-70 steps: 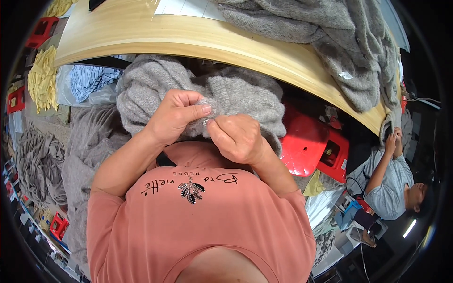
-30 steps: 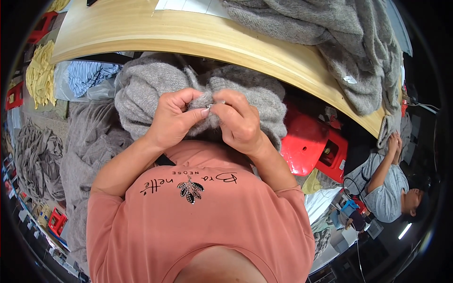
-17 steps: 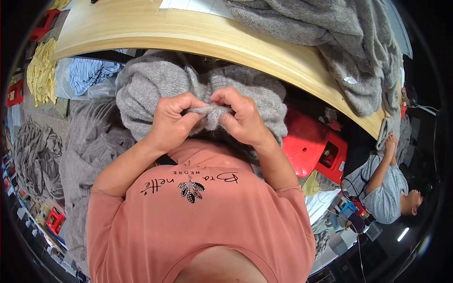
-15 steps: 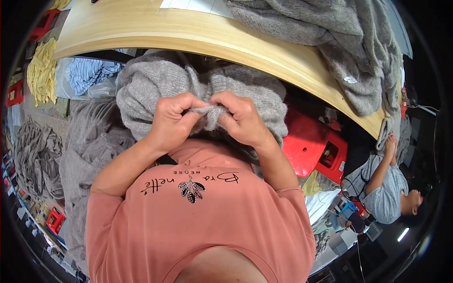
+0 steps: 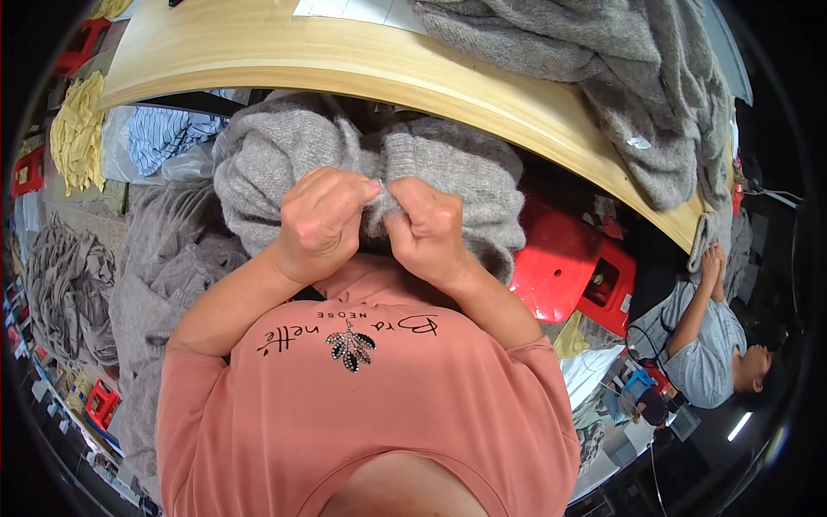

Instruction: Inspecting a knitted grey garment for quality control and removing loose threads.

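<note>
A fuzzy grey knitted garment (image 5: 457, 172) lies bunched across my lap, with a ribbed band near its middle. My left hand (image 5: 323, 215) is closed, pinching the knit between thumb and fingers. Close beside it my right hand (image 5: 426, 226) is closed too, gripping the same garment. The fingertips of both hands almost meet. Only a small bit of the pinched knit shows between them; the rest of the grip is hidden by my fingers.
Ahead runs a wooden table (image 5: 362, 56) with more grey knitwear (image 5: 620, 86) hanging over its edge. A red stool (image 5: 560, 258) stands at my right, and a co-worker (image 5: 702, 345) sits farther right. Grey knits (image 5: 172, 250), a striped cloth (image 5: 168, 136) and yellow cloth (image 5: 77, 133) lie at left.
Both hands have turned so their knuckles face up more, and the fingers have closed in tighter. Less of the pinched knit shows between them now.
</note>
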Action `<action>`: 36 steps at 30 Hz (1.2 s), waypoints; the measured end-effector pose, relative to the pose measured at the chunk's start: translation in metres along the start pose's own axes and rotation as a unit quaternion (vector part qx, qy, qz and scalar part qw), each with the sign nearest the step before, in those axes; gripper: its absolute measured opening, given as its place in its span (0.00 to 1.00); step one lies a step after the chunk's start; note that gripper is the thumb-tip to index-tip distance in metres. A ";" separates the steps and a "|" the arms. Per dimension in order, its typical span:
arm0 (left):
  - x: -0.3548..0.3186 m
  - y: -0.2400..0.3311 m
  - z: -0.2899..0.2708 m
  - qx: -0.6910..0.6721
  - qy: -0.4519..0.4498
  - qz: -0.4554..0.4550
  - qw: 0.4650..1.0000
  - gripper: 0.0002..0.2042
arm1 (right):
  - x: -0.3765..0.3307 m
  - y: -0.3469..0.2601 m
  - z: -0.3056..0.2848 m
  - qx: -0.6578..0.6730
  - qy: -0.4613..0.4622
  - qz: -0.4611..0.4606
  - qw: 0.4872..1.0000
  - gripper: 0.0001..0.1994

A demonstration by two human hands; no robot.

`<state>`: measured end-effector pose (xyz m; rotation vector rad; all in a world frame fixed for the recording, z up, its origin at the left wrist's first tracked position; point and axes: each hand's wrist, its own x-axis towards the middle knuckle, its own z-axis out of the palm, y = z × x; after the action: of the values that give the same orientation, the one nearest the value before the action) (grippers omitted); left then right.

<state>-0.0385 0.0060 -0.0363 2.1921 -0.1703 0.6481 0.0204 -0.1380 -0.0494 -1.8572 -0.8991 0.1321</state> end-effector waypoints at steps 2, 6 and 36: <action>0.001 0.000 0.002 0.026 0.009 0.042 0.999 0.12 | 0.004 0.003 0.003 -0.003 0.007 0.009 1.000 0.10; -0.005 -0.001 0.000 0.073 0.039 0.070 0.994 0.13 | 0.018 0.002 0.013 -0.025 0.057 -0.044 0.997 0.11; 0.027 -0.003 -0.019 -0.161 -0.180 -0.202 0.949 0.03 | 0.020 0.005 -0.023 0.073 -0.069 -0.030 0.994 0.05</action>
<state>-0.0220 0.0251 -0.0146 1.9250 -0.0098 -0.0146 0.0484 -0.1434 -0.0370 -1.6985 -1.0119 0.2843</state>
